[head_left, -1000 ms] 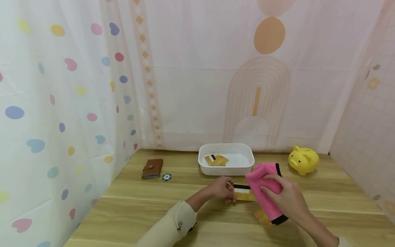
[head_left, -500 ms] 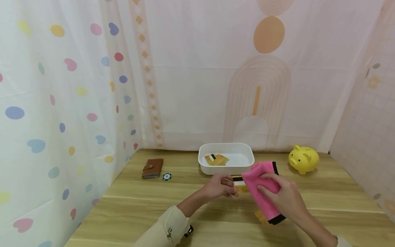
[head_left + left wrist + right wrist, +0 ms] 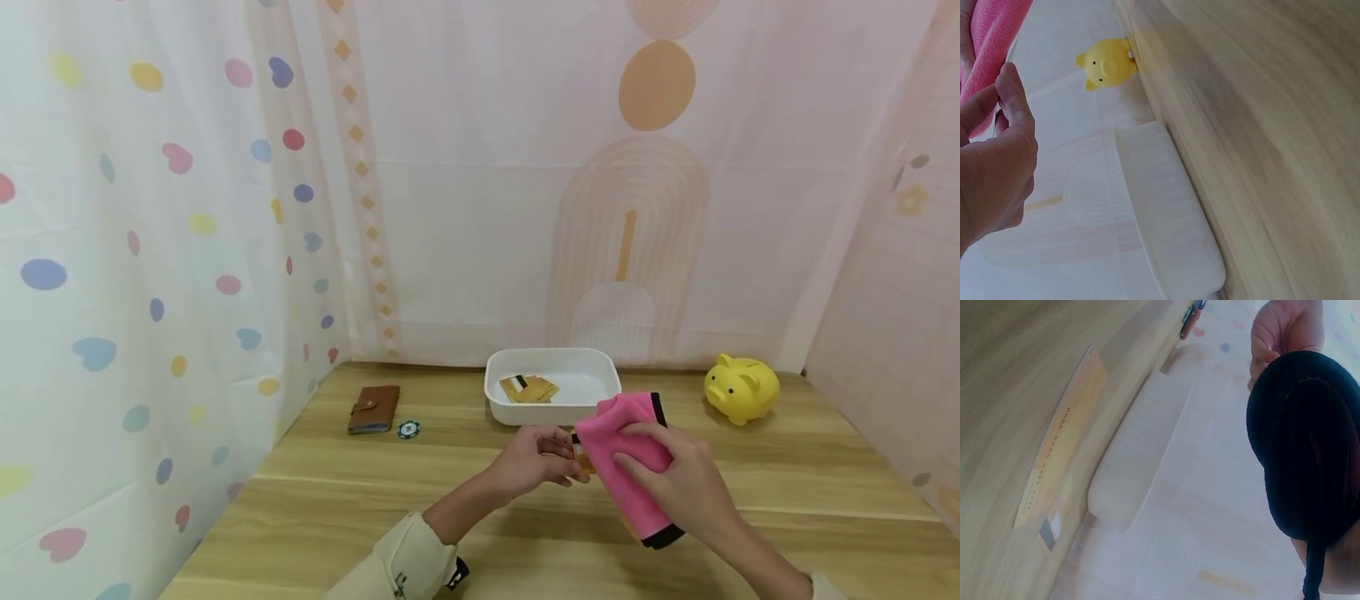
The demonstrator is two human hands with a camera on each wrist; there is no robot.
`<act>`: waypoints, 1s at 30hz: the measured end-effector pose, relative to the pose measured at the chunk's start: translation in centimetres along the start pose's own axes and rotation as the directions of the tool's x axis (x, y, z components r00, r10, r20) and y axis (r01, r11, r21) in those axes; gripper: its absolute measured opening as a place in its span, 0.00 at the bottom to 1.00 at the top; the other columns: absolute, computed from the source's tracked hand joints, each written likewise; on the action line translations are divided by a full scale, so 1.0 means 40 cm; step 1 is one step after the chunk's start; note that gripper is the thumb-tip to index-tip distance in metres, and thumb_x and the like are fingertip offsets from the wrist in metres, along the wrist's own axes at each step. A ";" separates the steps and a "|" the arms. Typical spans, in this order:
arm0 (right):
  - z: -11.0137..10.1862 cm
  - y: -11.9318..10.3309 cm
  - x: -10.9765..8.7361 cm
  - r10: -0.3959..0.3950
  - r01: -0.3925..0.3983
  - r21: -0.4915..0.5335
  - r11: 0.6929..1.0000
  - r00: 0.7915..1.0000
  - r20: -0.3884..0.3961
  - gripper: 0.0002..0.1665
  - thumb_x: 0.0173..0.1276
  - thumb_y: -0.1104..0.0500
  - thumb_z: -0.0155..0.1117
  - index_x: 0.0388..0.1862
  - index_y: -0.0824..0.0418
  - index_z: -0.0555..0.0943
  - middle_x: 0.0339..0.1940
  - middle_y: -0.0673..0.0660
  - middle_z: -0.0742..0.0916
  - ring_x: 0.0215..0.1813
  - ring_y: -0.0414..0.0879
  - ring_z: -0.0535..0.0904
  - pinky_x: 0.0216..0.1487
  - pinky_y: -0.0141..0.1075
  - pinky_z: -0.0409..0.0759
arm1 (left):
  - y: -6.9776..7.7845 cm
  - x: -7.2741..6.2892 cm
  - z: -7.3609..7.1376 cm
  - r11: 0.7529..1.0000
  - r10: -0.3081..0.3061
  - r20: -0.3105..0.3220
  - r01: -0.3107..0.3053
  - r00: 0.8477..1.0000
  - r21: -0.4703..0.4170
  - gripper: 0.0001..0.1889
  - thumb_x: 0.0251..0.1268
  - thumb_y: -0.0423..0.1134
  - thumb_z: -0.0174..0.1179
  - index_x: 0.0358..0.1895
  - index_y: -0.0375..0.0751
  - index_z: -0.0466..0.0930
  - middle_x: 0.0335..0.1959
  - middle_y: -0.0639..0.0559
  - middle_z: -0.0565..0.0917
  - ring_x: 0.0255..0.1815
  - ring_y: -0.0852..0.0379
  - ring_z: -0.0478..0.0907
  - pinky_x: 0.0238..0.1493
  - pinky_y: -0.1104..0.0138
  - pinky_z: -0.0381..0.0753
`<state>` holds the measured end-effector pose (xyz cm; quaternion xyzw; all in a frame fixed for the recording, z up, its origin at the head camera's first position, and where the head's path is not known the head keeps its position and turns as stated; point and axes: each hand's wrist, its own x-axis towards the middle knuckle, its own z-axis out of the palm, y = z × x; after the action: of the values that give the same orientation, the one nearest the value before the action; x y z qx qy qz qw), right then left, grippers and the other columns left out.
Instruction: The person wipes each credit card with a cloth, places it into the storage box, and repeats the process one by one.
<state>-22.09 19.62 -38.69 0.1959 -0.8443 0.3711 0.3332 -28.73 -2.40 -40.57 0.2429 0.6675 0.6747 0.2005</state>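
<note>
In the head view my left hand (image 3: 525, 461) pinches the left end of a gold bank card (image 3: 582, 455) with a black stripe. A folded pink cloth (image 3: 626, 479) with black edging covers most of that card, and my right hand (image 3: 684, 482) grips the cloth. From the left wrist, the thumb and fingertips hold the card's thin edge against the pink cloth (image 3: 999, 47). Below the cloth, the right wrist view has another gold card (image 3: 1063, 440) with embossed digits on the table, beside a piece of a further card (image 3: 1052, 528).
Behind the hands stands a white tray (image 3: 555, 415) with several gold cards (image 3: 534, 389) inside. A brown wallet (image 3: 373, 409) and a poker chip (image 3: 408, 430) lie to the left. At the back right is a yellow piggy bank (image 3: 741, 389). Curtains enclose the wooden table (image 3: 315, 517).
The cloth has shifted left across the card, so less of the card shows. My left hand has lifted the card slightly and stays pinched on its left end.
</note>
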 end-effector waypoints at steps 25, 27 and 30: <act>0.002 -0.019 0.000 -0.077 0.077 -0.023 0.997 0.997 -0.021 0.19 0.49 0.68 0.81 0.40 0.56 0.86 0.35 0.54 0.87 0.28 0.36 0.79 0.25 0.27 0.79 | 0.024 -0.023 0.021 0.994 0.089 0.058 -0.093 0.994 0.064 0.10 0.63 0.27 0.64 0.47 0.32 0.84 0.37 0.42 0.88 0.35 0.58 0.86 0.36 0.66 0.84; 0.001 -0.017 0.001 -0.074 0.073 -0.028 0.997 0.997 -0.024 0.20 0.48 0.68 0.81 0.40 0.55 0.85 0.35 0.54 0.87 0.28 0.36 0.79 0.25 0.28 0.79 | 0.027 -0.026 0.027 0.990 0.104 0.045 -0.107 0.994 0.090 0.09 0.63 0.27 0.64 0.46 0.32 0.84 0.36 0.43 0.87 0.34 0.59 0.85 0.35 0.66 0.84; -0.001 -0.014 0.001 -0.076 0.075 -0.036 0.997 0.997 -0.033 0.20 0.48 0.68 0.81 0.39 0.55 0.85 0.35 0.54 0.87 0.29 0.37 0.79 0.25 0.29 0.79 | 0.030 -0.028 0.035 0.985 0.129 0.022 -0.130 0.991 0.117 0.09 0.63 0.26 0.63 0.45 0.30 0.83 0.34 0.43 0.87 0.33 0.60 0.85 0.34 0.67 0.84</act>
<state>-21.77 19.27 -38.35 0.2154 -0.8368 0.3469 0.3647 -26.93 -2.00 -39.43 0.3022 0.6875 0.6439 0.1465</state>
